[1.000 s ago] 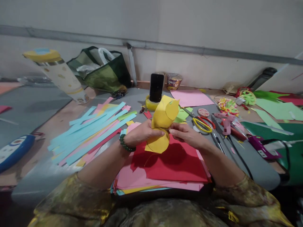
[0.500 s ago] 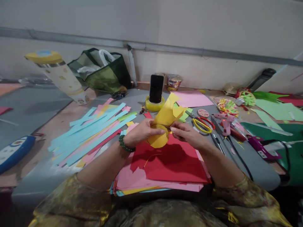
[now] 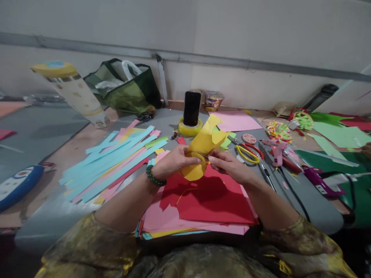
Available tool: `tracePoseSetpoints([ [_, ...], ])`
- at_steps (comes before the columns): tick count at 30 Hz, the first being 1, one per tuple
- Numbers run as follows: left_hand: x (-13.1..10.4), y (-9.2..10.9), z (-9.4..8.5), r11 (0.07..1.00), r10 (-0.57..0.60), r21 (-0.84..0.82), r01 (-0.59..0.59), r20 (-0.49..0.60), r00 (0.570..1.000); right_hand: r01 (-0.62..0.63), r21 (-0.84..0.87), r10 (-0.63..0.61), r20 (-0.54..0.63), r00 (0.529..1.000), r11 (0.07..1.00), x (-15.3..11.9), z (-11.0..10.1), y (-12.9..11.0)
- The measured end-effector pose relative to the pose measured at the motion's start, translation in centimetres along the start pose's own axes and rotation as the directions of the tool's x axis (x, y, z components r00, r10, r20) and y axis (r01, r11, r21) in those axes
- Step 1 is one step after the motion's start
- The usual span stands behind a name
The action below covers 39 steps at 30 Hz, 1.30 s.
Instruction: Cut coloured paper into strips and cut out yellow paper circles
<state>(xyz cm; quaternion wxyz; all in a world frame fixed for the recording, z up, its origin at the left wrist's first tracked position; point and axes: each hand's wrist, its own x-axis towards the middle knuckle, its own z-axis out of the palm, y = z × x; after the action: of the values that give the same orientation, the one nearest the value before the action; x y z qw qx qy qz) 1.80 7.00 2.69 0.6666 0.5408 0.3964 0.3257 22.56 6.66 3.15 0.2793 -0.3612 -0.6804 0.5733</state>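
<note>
My left hand (image 3: 176,161) is closed on a piece of yellow paper (image 3: 203,139), its thumb pressed over a rounded yellow disc (image 3: 193,172) at the lower end. At the paper's right edge, my right hand (image 3: 224,162) is closed in a pinch. A thin dark bit shows by its fingertips, too small to name. Both hands are above a sheet of red paper (image 3: 214,200), which tops a stack of coloured paper. A thin yellow paper sliver (image 3: 184,194) lies on the red sheet.
Paper strips (image 3: 113,158) spread at left. Scissors with yellow handles (image 3: 247,154), a pink glue gun (image 3: 276,148) and a purple power strip (image 3: 321,183) lie right. A phone (image 3: 191,108) stands in a tape roll (image 3: 189,128). Another person's hand (image 3: 367,150) shows at the right edge.
My hands and the yellow paper keep almost the same place, with only a slight shift. Another person's hand has come into view at the right edge.
</note>
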Motion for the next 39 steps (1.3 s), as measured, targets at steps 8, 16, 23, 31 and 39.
tracePoseSetpoints([
  [8, 0.05, 0.00, 0.39, 0.999, -0.009, -0.049, 0.008, -0.027, 1.000, 0.000, 0.019, 0.001, -0.020, 1.000, 1.000, 0.00, 0.22, -0.02],
  [16, -0.03, 0.09, 0.42, 0.999, 0.010, -0.046, -0.009, 0.013, 1.000, -0.005, -0.003, 0.005, -0.002, 1.000, 1.000, -0.03, 0.19, -0.17],
  [23, 0.05, 0.21, 0.49, 0.996, 0.026, 0.085, -0.024, -0.016, 1.000, 0.029, -0.062, -0.030, -0.015, 0.999, 0.998, 0.00, 0.29, -0.09],
  [31, -0.01, 0.13, 0.48, 0.984, 0.073, 0.163, -0.077, 0.026, 0.997, 0.037, -0.052, -0.038, -0.018, 0.999, 0.998, -0.16, 0.19, -0.03],
  [39, -0.09, 0.02, 0.48, 0.953, 0.117, 0.275, -0.128, 0.055, 0.992, 0.028, -0.117, -0.033, -0.041, 0.999, 0.993, -0.22, 0.14, 0.39],
])
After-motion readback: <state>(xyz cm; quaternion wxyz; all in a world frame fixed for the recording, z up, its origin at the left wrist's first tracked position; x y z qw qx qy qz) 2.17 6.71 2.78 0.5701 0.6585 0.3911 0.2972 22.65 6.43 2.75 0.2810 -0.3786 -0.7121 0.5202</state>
